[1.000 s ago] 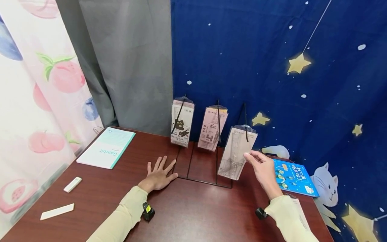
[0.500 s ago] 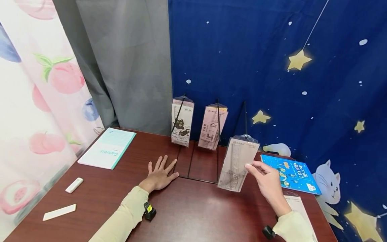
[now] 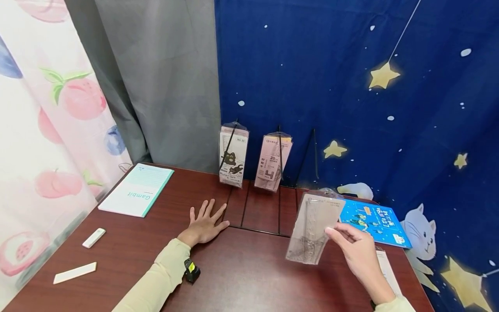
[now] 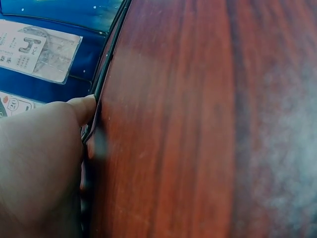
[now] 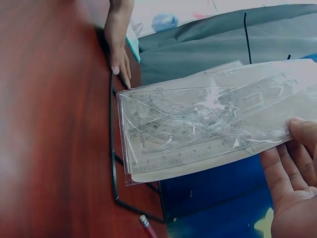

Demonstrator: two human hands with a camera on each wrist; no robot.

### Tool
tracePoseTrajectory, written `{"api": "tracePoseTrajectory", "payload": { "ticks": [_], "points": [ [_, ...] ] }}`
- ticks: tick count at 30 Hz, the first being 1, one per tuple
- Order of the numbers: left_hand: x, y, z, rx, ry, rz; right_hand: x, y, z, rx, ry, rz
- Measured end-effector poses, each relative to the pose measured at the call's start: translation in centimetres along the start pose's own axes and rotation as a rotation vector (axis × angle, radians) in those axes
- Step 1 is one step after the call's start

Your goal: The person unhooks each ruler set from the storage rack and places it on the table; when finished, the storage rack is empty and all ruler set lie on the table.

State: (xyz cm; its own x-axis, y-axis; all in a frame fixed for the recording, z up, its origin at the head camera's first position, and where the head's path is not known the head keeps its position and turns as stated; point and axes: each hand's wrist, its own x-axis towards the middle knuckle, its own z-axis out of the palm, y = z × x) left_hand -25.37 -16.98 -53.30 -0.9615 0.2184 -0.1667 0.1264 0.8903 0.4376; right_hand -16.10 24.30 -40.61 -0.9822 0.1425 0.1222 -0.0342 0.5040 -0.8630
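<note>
Ruler packet (image 3: 313,227) — likely light, slick, flexible; best taken at the edge right hand (image 3: 356,247) pinches. Left hand (image 3: 203,227) splayed — thumb at rack (image 3: 259,231).

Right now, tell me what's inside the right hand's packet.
The packet shows a clear ruler, protractor markings and a pale card; the right hand hides part of one edge.

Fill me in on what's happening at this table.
A person's right hand pinches a clear packet of rulers by its edge, holding it above the table and off the hooks. The left hand lies on the table with its fingers spread, thumb at the base of the wire rack. A cat-printed pack and a pink pack hang on that rack.
</note>
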Motion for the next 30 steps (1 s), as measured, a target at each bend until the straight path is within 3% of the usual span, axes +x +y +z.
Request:
{"api": "tracePoseTrajectory", "payload": {
  "ticks": [7,15,25,30],
  "points": [
    [0.2,-0.1,0.3,0.002,0.013,0.013,-2.9,1.8,-2.9,-0.151,-0.057,0.286],
    [-0.1,0.1,-0.1,-0.013,0.010,0.009,-4.2,4.2,-5.5,-0.184,-0.093,0.494],
    [0.6,-0.8,0.6,0.002,0.025,0.011,-3.8,8.7,-6.5,-0.040,-0.121,0.591],
    [0.4,-0.7,0.6,0.011,0.024,0.013,-3.5,10.0,-6.3,-0.056,-0.112,0.586]
  ]
}}
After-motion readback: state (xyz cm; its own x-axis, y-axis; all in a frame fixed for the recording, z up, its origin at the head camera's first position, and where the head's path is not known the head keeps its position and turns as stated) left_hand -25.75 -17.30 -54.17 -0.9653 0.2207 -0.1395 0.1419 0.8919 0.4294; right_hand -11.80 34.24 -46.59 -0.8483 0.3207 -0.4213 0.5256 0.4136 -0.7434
